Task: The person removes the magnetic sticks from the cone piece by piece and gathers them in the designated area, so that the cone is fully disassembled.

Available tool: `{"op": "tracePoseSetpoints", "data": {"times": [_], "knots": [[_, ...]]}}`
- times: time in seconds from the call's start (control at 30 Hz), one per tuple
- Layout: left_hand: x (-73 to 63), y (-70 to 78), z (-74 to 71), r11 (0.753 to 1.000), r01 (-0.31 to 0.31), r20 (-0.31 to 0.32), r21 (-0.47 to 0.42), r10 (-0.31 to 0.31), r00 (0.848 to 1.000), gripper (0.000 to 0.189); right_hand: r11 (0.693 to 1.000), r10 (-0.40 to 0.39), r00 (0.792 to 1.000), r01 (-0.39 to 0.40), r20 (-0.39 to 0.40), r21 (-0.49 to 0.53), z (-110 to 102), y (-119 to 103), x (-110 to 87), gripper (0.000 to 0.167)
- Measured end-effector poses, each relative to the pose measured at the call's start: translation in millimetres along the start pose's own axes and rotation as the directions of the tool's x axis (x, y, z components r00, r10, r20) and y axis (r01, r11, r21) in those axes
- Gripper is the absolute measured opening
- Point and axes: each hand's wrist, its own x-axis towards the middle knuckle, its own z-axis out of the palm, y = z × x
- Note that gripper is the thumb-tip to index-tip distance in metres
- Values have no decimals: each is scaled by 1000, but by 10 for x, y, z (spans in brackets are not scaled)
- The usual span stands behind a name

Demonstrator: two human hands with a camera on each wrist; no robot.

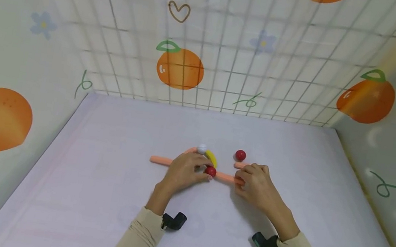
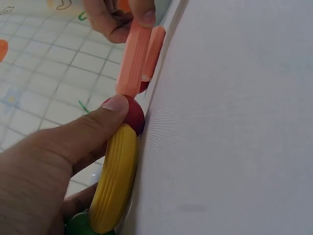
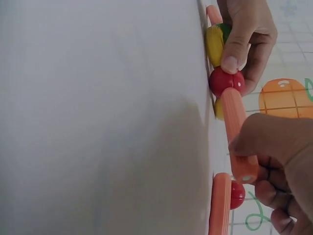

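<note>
In the head view my left hand (image 1: pixel 183 172) pinches a red ball (image 1: pixel 210 171) between thumb and fingers. A ribbed salmon-coloured rod (image 1: pixel 226 178) runs from that ball to my right hand (image 1: pixel 257 184), whose thumb and fingers pinch its far end. The left wrist view shows a curved yellow rod (image 2: pixel 115 178) meeting the red ball on the other side. Its opposite end sits at a green ball (image 2: pixel 82 224), partly hidden by the left hand. Another yellow curved rod (image 1: pixel 211 157) leads up to a white ball (image 1: pixel 201 148).
A straight salmon rod (image 1: pixel 161 160) sticks out left of the left hand. Just beyond the right hand lie a loose salmon rod (image 1: pixel 240 165) and a second red ball (image 1: pixel 241 155). Printed curtains and a wire grid (image 1: pixel 224 80) border the white table (image 1: pixel 93 193).
</note>
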Motion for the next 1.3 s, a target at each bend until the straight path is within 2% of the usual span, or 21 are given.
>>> {"op": "tracePoseSetpoints", "data": {"times": [0.23, 0.33, 0.43, 0.57, 0.73, 1.0, 1.13, 1.3], "knots": [[-4, -32, -28, 999, 33, 1, -10, -33, 999, 36, 996, 16, 1000, -14, 26, -83, -77, 94, -136, 20], [4, -81, -72, 998, 69, 1, -9, -69, 998, 36, 997, 45, 999, -46, -17, -61, -166, 193, -205, 24], [11, -116, -112, 995, 95, -2, -9, -96, 995, 36, 999, 39, 997, -41, -67, -20, -255, 276, -197, 24], [-1, -123, -126, 992, 122, 12, -13, -122, 992, 37, 999, 36, 998, -37, -60, -26, -312, 349, -134, 20], [-11, -80, -77, 992, 122, 33, -24, -121, 992, 39, 995, 93, 996, -92, 9, -35, -331, 412, -109, 19], [-19, -50, -55, 993, 113, 17, -17, -112, 994, 39, 984, 171, 979, -165, 110, -64, -255, 459, -64, 21], [-14, -52, -46, 995, 96, 18, -11, -96, 995, 40, 980, 183, 977, -172, 114, -96, -215, 482, -75, 22], [-22, -60, -36, 995, 96, 6, -1, -96, 995, 39, 983, 159, 985, -151, 73, -105, -166, 504, -85, 24]]}}
